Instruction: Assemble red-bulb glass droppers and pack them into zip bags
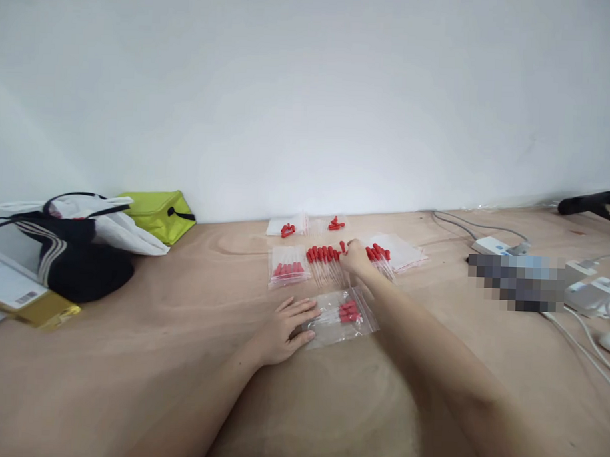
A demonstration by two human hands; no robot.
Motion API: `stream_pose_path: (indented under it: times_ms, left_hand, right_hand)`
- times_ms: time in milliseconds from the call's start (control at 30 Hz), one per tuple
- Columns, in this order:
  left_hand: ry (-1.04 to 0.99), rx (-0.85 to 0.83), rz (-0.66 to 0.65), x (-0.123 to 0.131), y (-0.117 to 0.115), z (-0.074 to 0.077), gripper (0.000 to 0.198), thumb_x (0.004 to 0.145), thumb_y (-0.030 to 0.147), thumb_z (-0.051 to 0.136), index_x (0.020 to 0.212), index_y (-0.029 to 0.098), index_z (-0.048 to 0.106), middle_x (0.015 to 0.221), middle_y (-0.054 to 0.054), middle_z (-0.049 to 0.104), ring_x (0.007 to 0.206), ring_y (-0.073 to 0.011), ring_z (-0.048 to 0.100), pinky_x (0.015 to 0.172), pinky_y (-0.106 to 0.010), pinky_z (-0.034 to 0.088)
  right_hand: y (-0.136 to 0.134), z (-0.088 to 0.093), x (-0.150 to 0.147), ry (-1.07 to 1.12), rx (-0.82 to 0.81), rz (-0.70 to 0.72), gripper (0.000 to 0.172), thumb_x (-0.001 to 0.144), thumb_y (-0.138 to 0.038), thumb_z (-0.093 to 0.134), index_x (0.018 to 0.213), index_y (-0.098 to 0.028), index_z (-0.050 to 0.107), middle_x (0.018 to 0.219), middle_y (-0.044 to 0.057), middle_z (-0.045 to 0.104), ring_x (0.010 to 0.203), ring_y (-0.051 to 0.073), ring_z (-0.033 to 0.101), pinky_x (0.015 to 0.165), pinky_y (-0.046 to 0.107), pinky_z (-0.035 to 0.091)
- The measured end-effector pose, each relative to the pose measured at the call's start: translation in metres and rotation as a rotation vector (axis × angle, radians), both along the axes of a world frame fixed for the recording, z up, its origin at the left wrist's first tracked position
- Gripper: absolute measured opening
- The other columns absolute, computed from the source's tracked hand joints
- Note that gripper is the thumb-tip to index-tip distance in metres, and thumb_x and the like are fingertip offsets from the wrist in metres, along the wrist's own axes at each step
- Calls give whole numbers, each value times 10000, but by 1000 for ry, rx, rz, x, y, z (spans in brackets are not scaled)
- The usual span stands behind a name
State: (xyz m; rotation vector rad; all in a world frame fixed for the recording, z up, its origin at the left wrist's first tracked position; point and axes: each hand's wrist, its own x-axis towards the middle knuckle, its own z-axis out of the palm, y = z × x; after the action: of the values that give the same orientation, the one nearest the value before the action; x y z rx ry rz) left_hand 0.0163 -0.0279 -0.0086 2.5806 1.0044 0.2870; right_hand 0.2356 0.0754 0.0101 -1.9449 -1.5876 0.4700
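Observation:
My left hand lies with fingers spread on the left end of a clear zip bag, which holds several red-capped sticks. Farther back, my right hand reaches into a row of red-capped sticks; its fingers are closed at a red cap. More red-capped sticks show to the right of that hand. A filled zip bag lies left of the row. Flat bags are stacked at its right.
Behind the row are small piles of red pieces on clear bags. A green bag, a dark cap and a gold box stand at left. A power strip and cables lie at right.

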Motion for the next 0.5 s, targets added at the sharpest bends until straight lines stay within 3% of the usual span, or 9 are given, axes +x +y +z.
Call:
stream_pose_path:
  times_ms: [167, 267, 500]
  left_hand:
    - [4, 0, 4, 1, 0, 0, 410, 868, 411, 378, 1253, 273, 406, 1355, -32, 362, 1257, -177, 307, 1059, -441, 171]
    - [1, -8, 8, 1, 0, 1, 406, 870, 408, 374, 1256, 283, 400, 1360, -22, 354, 1260, -177, 299, 1061, -442, 165]
    - [24, -26, 21, 3, 0, 5, 407, 866, 413, 379, 1248, 276, 413, 1364, -25, 345, 1263, -186, 293, 1061, -447, 162]
  right_hand:
    - [-31, -11, 43, 234, 218, -16, 506, 729, -178, 418, 1209, -94, 285, 845, 90, 573, 734, 176, 573, 658, 280, 442]
    - [-52, -26, 66, 450, 301, -70, 542, 748, -252, 421, 1237, -141, 217, 814, 39, 516, 567, 135, 534, 531, 270, 444]
    - [-77, -44, 61, 664, 426, -76, 461, 747, -351, 481, 1133, -208, 273, 677, -53, 420, 448, 94, 468, 420, 241, 413]
